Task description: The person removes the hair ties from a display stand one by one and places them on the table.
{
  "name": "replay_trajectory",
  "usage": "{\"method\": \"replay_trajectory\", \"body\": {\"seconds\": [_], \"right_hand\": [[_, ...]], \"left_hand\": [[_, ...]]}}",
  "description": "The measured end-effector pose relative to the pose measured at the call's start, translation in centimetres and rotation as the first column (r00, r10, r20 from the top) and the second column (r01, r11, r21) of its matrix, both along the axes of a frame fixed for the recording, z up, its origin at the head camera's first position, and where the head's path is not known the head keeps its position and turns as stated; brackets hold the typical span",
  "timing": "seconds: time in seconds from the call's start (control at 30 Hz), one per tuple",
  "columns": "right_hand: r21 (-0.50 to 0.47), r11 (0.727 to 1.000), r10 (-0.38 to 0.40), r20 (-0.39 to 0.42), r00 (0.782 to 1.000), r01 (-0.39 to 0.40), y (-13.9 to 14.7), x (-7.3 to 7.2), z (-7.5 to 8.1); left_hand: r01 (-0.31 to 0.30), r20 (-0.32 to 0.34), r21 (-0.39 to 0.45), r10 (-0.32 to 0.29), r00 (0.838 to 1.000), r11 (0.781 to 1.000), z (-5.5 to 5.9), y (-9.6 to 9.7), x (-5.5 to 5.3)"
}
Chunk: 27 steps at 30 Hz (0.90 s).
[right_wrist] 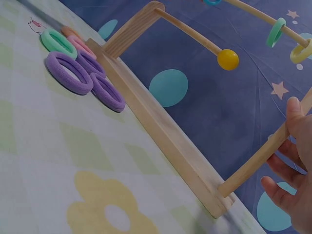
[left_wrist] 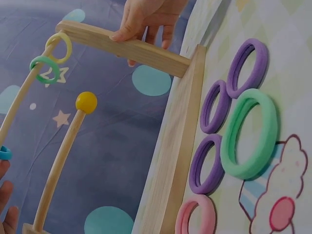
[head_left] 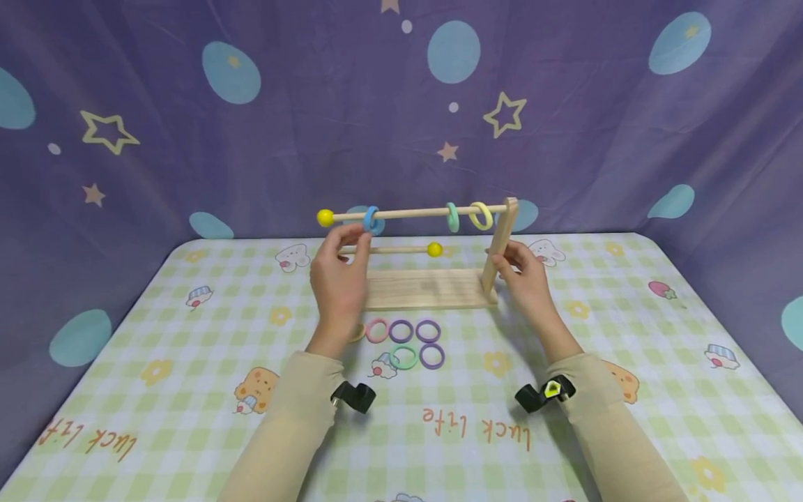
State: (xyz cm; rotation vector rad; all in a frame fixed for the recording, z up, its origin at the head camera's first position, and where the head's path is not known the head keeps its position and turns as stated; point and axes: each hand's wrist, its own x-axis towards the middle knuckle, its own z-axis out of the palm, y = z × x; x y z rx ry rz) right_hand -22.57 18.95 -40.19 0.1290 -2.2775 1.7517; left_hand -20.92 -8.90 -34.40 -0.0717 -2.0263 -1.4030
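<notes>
A wooden stand (head_left: pixel 433 289) has two posts, each bearing a rod. The upper rod (head_left: pixel 408 213) runs left from the right post (head_left: pixel 500 244) to a yellow ball end; the lower rod (right_wrist: pixel 190 31) comes off the shorter left post (right_wrist: pixel 134 29). My left hand (head_left: pixel 339 275) pinches a blue hair tie (head_left: pixel 371 219) that is around the upper rod near its ball. Farther right on that rod hang a green hair tie (head_left: pixel 453 217) and a yellow hair tie (head_left: pixel 481 216). With thumb and fingers, my right hand (head_left: pixel 527 275) grips the right post.
Before the stand, several loose hair ties lie on the checked tablecloth (head_left: pixel 464 460): purple ones (head_left: pixel 429 330), a green one (head_left: pixel 403 358), a pink one (head_left: pixel 378 331) and a yellowish one (head_left: pixel 357 333) partly behind my left wrist. A purple patterned curtain (head_left: pixel 351 139) hangs behind the table.
</notes>
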Motion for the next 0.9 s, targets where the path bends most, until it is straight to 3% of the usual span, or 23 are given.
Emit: {"method": "replay_trajectory", "body": {"seconds": [0.37, 0.63, 0.9], "right_hand": [[0.008, 1.000, -0.003, -0.018, 1.000, 0.004, 0.0, 0.1, -0.3], [-0.005, 1.000, 0.007, -0.012, 1.000, -0.007, -0.1, 0.2, -0.2], [-0.009, 1.000, -0.005, -0.012, 1.000, 0.005, 0.0, 0.0, -0.1]], "left_hand": [[-0.012, -0.030, 0.049, 0.014, 0.999, 0.999, -0.2, -1.4, 0.4], [-0.064, -0.012, 0.063, 0.065, 0.998, 0.996, -0.5, -2.3, 0.4], [-0.048, -0.045, 0.088, 0.052, 0.998, 0.995, -0.4, -3.3, 0.1]]}}
